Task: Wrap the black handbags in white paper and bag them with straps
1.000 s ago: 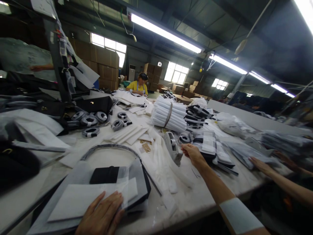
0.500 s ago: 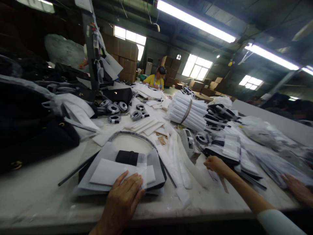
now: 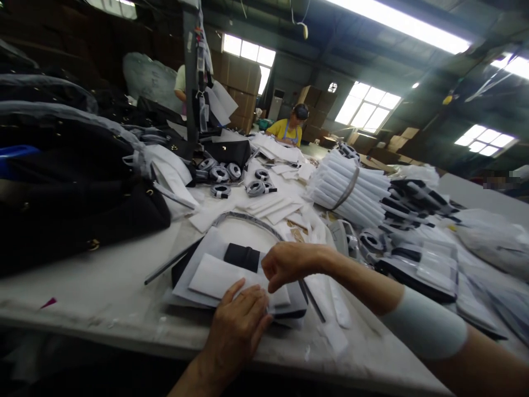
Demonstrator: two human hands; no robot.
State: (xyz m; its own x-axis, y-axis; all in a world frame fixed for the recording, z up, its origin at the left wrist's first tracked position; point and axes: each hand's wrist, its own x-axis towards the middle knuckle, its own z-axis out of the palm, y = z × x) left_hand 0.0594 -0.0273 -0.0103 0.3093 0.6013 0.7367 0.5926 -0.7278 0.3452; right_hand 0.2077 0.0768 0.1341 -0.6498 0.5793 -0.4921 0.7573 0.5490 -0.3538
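A black bag lies flat in front of me, its wrapped handle (image 3: 248, 218) arching away. On it rest a pale sheet (image 3: 185, 286), a folded white padding piece (image 3: 210, 277) and a dark folded piece (image 3: 242, 257). My left hand (image 3: 239, 325) lies over the near edge of the padding, fingers stretched out and flat. Close beside it, my right hand (image 3: 291, 264) is closed over the right part of the padding, with the fingers curled downward. Whatever those fingers hold, if anything, is hidden.
Black bags (image 3: 82, 204) are heaped at left. A grey tape dispenser (image 3: 339, 237) stands right of my work, near a banded bundle of white rolls (image 3: 351, 187). Coiled straps (image 3: 256, 188) lie behind. At right is a wrapped flat stack (image 3: 433, 264). A person in yellow (image 3: 287, 129) sits beyond.
My right hand has moved left from beside the tape dispenser to above the padding. My left hand stays on the padding. The view has swung left, and another person's hand at right has left it.
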